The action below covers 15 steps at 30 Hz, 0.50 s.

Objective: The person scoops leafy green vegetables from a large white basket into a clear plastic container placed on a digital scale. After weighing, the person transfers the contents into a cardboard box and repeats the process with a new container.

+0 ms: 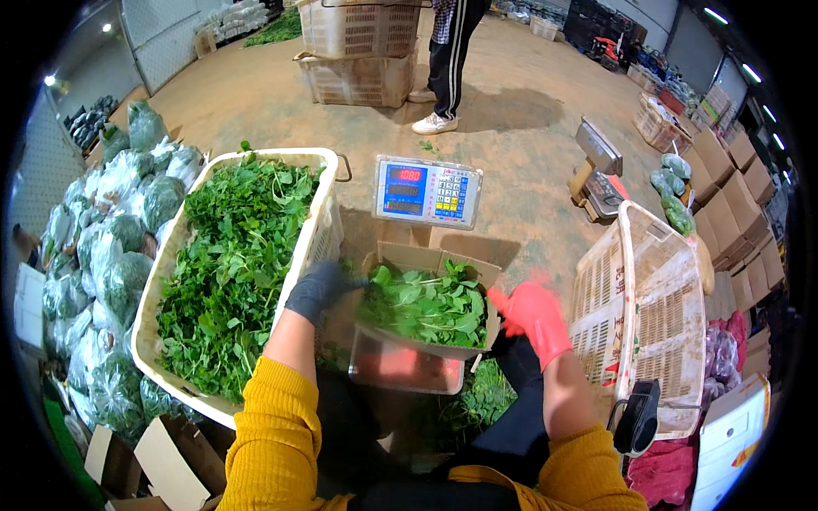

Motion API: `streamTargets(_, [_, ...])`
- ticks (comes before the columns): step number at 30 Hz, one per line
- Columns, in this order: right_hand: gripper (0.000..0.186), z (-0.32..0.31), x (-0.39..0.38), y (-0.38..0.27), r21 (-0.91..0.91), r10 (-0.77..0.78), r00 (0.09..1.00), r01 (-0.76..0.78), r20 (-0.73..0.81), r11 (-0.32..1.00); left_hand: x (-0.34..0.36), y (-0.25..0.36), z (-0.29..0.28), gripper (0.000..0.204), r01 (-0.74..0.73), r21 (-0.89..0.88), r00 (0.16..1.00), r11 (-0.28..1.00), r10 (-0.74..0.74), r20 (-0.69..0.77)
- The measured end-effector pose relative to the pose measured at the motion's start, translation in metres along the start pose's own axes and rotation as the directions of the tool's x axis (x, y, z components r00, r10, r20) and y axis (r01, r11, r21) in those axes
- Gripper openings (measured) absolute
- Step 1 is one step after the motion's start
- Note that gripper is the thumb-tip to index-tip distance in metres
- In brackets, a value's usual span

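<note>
Brown cardboard box (417,254), holding leafy green stems (426,305), is standing over silver-rimmed scale platform (405,368). Black-gloved left hand (320,292) is flanking it left, red-gloved right hand (537,317) right; whether fingers are gripping, cannot tell.

The box (413,255) is matt cardboard; past its near edge, the pan (400,368) looks like glossy metal. The left crate (326,228) is plastic, the sleeves (279,417) ribbed knit.

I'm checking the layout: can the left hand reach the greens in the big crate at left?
Probably yes: the left hand is close beside the crate, and the greens lie uncovered at its open top, with nothing seen blocking the way.
</note>
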State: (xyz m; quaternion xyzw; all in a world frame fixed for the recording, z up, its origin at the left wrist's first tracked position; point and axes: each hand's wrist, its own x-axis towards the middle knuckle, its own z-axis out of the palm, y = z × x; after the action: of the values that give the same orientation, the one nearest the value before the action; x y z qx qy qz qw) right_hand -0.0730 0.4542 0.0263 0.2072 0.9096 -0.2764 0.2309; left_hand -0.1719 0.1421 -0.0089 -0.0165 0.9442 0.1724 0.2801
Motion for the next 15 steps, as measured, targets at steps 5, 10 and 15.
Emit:
streamTargets(5, [0.045, 0.050, 0.021, 0.036, 0.080, 0.108, 0.982, -0.121, 0.152, 0.989, 0.039, -0.010, 0.037, 0.051, -0.171, 0.110, 0.944, 0.979, 0.131, 0.303])
streamTargets(10, [0.035, 0.043, 0.048, 0.085, 0.154, -0.053, 0.992, 0.070, -0.113, 0.985, 0.066, 0.005, 0.063, 0.048, -0.645, 0.596, 0.728, 0.479, 0.622, 0.287])
streamTargets(15, [0.028, -0.049, 0.045, 0.132, 0.151, -0.045, 0.956, 0.092, -0.289, 0.984, 0.047, 0.087, 0.083, 0.030, -0.668, 0.448, 0.679, 0.594, 0.733, 0.040])
